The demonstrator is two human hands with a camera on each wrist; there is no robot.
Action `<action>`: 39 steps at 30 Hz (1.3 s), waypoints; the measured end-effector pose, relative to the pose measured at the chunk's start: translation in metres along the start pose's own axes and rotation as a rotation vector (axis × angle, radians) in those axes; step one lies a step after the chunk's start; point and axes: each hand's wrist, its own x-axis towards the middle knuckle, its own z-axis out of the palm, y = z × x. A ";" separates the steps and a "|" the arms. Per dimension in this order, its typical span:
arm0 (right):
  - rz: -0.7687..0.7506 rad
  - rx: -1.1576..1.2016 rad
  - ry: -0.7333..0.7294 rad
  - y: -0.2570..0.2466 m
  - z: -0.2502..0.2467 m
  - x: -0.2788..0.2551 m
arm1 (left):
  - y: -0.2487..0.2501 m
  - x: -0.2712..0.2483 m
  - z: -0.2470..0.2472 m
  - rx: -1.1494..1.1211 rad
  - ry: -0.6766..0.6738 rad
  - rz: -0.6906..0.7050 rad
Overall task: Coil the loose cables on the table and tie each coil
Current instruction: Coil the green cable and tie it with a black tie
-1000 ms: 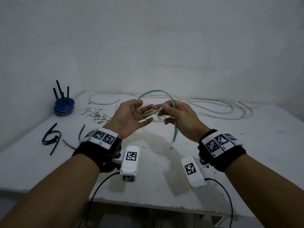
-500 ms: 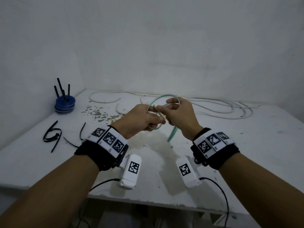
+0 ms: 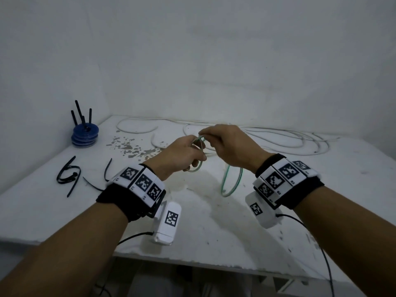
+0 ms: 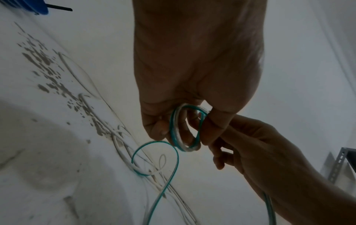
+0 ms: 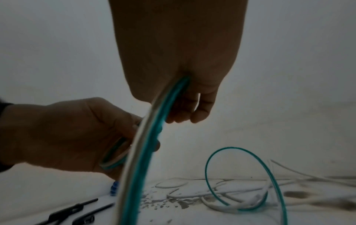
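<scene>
Green-and-white cable (image 3: 232, 185): small coil gripped in curled left hand (image 3: 182, 155) above table (image 3: 321, 200). Right hand (image 3: 229, 142) pinches the strand at coil's top; loose slack loops down below it.

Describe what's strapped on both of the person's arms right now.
Each bare forearm has a black wrist strap topped by white blocks with black square markers. The left wrist's white camera and the right wrist's each hang under the wrist, carry another marker and trail a thin black cable. No sleeves.
</scene>
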 end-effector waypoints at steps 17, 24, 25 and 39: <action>0.186 0.461 0.189 -0.002 0.029 -0.020 | -0.003 -0.001 -0.004 -0.231 -0.111 0.082; 0.325 0.568 0.172 -0.008 0.033 -0.022 | -0.007 -0.001 0.001 -0.363 -0.118 0.049; 0.321 0.537 0.162 -0.006 0.032 -0.022 | -0.007 -0.002 0.000 -0.435 -0.121 0.016; 0.233 0.618 0.250 -0.010 0.035 -0.021 | -0.011 -0.009 -0.018 -0.218 -0.163 0.123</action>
